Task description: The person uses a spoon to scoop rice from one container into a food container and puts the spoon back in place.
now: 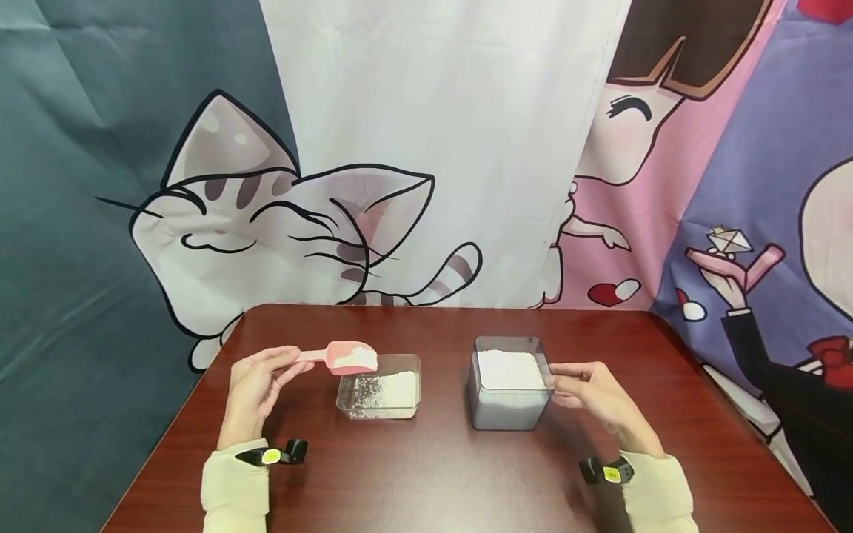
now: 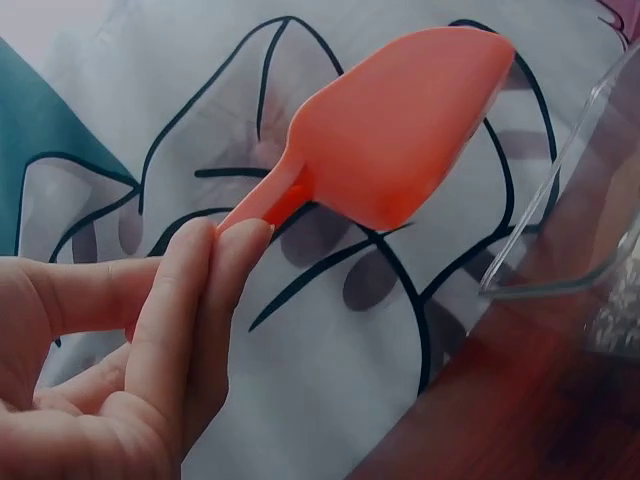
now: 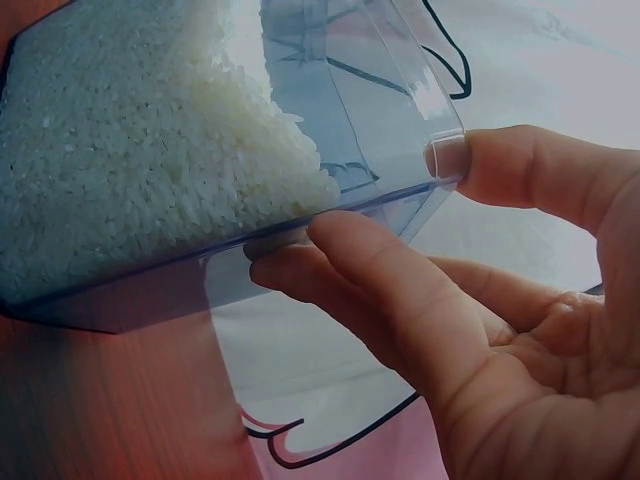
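My left hand (image 1: 256, 385) pinches the handle of a pink scoop (image 1: 343, 358) between thumb and fingers. White rice (image 1: 360, 358) lies in its bowl, which overlaps the far left rim of a shallow clear tray (image 1: 417, 392). The left wrist view shows the scoop's smooth underside (image 2: 390, 130). Loose rice (image 1: 393, 389) covers part of the tray's floor, thicker toward the right. My right hand (image 1: 596, 396) grips the right side of a deep, bluish see-through container (image 1: 506, 411), thumb and fingertips against its walls near a corner. Rice (image 3: 140, 150) fills this container up near its rim.
Both containers stand on a reddish-brown wooden table (image 1: 426, 474), the tray left of the deep one, with a gap between them. A printed cloth (image 1: 453, 111) with a cartoon cat hangs behind the table's far edge. Each wrist wears a black strap camera (image 1: 295, 450).
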`<state>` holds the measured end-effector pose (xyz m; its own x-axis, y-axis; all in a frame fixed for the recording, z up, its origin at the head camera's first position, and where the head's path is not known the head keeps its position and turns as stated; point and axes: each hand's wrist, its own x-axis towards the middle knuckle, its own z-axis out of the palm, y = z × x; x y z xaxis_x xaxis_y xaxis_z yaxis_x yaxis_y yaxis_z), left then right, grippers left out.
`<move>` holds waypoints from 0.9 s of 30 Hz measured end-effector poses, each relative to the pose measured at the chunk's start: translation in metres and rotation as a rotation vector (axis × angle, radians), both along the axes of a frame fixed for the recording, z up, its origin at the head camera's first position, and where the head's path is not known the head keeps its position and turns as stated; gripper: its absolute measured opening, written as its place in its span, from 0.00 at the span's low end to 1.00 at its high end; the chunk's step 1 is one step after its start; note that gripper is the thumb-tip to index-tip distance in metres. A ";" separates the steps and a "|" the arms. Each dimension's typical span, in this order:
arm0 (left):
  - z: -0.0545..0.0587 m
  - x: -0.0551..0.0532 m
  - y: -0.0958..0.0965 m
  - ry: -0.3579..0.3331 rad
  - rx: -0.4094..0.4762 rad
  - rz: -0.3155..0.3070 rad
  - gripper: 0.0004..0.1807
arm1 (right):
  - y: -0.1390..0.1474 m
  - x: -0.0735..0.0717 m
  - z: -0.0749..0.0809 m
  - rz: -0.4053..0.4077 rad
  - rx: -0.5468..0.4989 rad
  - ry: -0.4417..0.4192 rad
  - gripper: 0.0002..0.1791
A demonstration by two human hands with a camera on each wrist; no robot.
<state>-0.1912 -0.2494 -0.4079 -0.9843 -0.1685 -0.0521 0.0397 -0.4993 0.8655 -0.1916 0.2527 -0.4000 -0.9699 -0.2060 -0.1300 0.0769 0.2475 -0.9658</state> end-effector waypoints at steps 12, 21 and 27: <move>-0.032 -0.018 -0.017 0.095 -0.162 0.044 0.10 | 0.000 -0.002 0.000 0.014 -0.007 0.010 0.28; -0.095 -0.056 -0.045 0.110 -0.278 0.112 0.22 | 0.000 -0.002 -0.001 0.024 -0.010 0.019 0.27; 0.001 -0.002 0.005 0.008 -0.462 0.165 0.17 | 0.001 -0.002 -0.002 0.029 -0.009 0.027 0.27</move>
